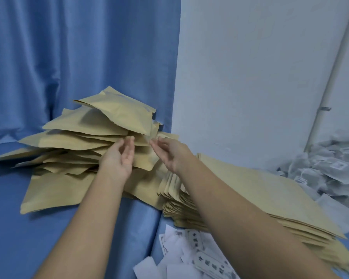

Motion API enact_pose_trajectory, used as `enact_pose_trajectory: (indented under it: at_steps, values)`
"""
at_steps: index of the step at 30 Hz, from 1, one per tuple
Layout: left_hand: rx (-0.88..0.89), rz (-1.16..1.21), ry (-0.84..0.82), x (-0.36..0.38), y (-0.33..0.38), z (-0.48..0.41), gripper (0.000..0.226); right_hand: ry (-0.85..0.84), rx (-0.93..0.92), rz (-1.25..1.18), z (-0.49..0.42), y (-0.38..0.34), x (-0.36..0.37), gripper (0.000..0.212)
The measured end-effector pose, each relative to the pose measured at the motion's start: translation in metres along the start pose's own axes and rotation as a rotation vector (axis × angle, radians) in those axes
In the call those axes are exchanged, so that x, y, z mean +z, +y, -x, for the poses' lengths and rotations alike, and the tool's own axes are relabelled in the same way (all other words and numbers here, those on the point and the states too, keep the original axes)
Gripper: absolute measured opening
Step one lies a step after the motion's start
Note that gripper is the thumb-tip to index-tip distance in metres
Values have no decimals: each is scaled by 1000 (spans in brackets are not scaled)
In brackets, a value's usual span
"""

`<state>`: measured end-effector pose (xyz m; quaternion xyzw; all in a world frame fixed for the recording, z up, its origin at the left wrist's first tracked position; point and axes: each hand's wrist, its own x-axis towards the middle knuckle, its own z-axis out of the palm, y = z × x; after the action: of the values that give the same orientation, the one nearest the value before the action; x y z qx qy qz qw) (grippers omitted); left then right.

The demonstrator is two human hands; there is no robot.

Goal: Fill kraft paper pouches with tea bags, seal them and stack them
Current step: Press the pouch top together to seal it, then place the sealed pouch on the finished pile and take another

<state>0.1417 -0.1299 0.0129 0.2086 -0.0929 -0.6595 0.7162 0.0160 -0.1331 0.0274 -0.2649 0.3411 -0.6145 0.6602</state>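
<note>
Our left hand (pixel 119 158) and right hand (pixel 169 156) hover loose-fingered, grasping nothing, just below the top pouch (pixel 117 115); we should square it flat so the leaning stack (pixel 69 146) holds.

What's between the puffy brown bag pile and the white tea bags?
The head view shows a stack of flat pouches between the puffy pouch pile and the tea bags.
</note>
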Motion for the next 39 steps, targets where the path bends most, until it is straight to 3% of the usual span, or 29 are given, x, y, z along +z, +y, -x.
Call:
enact_pose_trajectory:
  at_steps: [2,7,11,14,17,20,24,29,33,37,39]
  values:
    - [-40,-111,-17,5,-28,20,6,-19,-89,83,16,-8,-18,8]
    - [-153,-270,-44,20,-104,72,13,22,-348,488,63,-37,-83,17]
    - [-253,-273,-89,23,-164,108,18,261,-519,1174,90,-52,-152,18]
    - [-304,-266,-76,17,-195,125,23,223,-409,1646,106,-52,-196,39]
    - [-299,-327,-36,8,-214,134,26,157,-383,1860,119,-45,-220,43]
    - [-225,-409,66,0,-222,135,29,235,-556,1920,127,-41,-228,44]
    - [-58,-494,206,-3,-218,135,30,383,-730,1865,130,-38,-230,25]
    - [54,-490,141,-4,-206,133,23,568,-790,1668,138,-31,-236,17]
    - [51,-609,72,-4,-205,130,19,527,-764,1719,139,-28,-236,24]
    - [256,-845,87,-8,-210,129,17,433,-629,1686,138,-36,-229,44]
    - [357,-920,134,-9,-205,123,27,408,-572,1657,136,-42,-223,46]
